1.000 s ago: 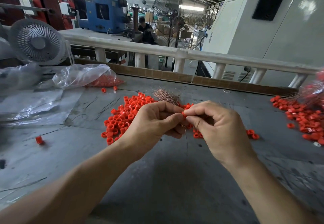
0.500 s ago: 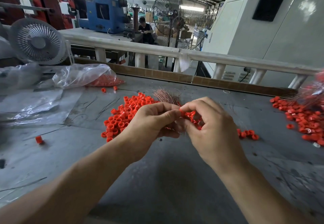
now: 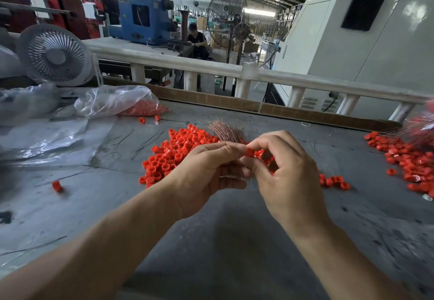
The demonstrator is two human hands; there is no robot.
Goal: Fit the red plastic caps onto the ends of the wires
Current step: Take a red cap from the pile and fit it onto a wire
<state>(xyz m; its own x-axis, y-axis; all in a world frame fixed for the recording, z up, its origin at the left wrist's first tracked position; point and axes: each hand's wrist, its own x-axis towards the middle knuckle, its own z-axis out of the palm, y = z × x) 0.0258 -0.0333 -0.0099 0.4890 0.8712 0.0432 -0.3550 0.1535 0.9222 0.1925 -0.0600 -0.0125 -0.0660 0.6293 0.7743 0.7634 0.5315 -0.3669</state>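
Observation:
My left hand (image 3: pixel 206 173) grips a bundle of thin copper wires (image 3: pixel 226 132), whose free ends fan out behind my fingers. My right hand (image 3: pixel 284 168) pinches one red cap (image 3: pixel 250 152) between thumb and forefinger, right against my left thumb tip. A heap of loose red caps (image 3: pixel 173 151) lies on the grey table (image 3: pixel 223 241) just behind and left of my hands. The wire end at the cap is too fine to make out.
A second spread of red caps with wires (image 3: pixel 408 159) lies at the right edge. A plastic bag of caps (image 3: pixel 122 102) and a white fan (image 3: pixel 55 55) stand back left. A stray cap (image 3: pixel 56 186) and loose wires (image 3: pixel 145 141) lie on the left.
My right hand dipped toward the cap heap and came back up, now pinching a cap at my left thumb tip. My left hand barely moved.

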